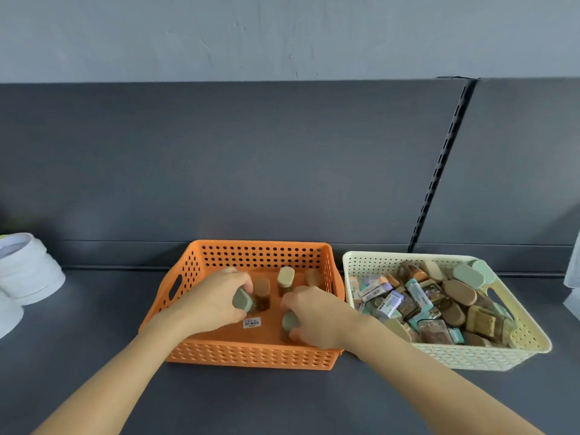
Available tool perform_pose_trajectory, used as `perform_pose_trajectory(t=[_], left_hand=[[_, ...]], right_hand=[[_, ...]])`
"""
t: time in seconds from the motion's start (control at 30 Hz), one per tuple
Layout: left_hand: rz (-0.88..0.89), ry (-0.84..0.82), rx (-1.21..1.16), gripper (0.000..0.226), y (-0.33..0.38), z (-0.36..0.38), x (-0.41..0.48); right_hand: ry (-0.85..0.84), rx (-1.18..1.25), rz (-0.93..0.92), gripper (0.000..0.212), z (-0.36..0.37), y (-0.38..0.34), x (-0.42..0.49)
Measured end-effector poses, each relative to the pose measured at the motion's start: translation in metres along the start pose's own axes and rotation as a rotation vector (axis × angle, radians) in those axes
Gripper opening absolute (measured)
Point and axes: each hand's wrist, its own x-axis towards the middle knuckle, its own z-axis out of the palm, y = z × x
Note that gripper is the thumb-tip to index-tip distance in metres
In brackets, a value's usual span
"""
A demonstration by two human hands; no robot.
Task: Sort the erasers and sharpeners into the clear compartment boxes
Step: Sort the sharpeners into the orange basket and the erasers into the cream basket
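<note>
Lower centre of the frame: an orange perforated basket [251, 356] on a dark grey shelf [94, 309], both hands reaching into it from the bottom edge. Left hand [213, 301] in the left half of the basket, fingers curled close together round a green-capped sharpener [243, 301], thumb beneath it; holds it just beside a brown-capped sharpener [262, 290] standing on the basket floor. Right hand [317, 315] in the right half, near the front wall, fingers and thumb pinching a second green-capped sharpener [290, 321]; cannot tell whether its base touches the floor. Behind the hands, toward the back wall: a cream-capped sharpener [285, 277] upright, and another brown-capped piece [312, 277] just right of it, blurred. Between the two hands, on the basket floor, a white barcode sticker [252, 323]. Just beside the orange basket on the right: a cream perforated basket [470, 356], heaped with loose erasers [389, 304] in printed sleeves and more sharpeners [459, 291] with brown, green and cream caps, lying at all angles. Left edge of the frame: white rolls [28, 271], well apart from the baskets. Behind everything, a dark back panel [251, 152] with a slotted upright strip [439, 171] at upper right
</note>
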Motion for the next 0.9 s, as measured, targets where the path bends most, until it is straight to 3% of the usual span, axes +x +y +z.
perform_pose_trajectory(t=[0.33, 0.5, 0.7, 0.9], left_hand=[[-0.039, -0.147, 0.074, 0.032, 0.001, 0.009, 0.008], [-0.012, -0.035, 0.146, 0.049, 0.023, 0.005, 0.010], [0.215, 0.101, 0.047, 0.049, 0.077, 0.001, 0.013], [0.419, 0.047, -0.005, 0.043, 0.131, 0.018, 0.029]], right_hand=[[0.001, -0.034, 0.018, 0.023, -0.002, 0.004, 0.001], [0.164, 0.016, 0.030, 0.026, -0.025, 0.021, -0.020], [0.286, 0.058, 0.178, 0.038, -0.046, 0.059, -0.057], [0.264, 0.026, 0.328, 0.025, -0.052, 0.104, -0.099]])
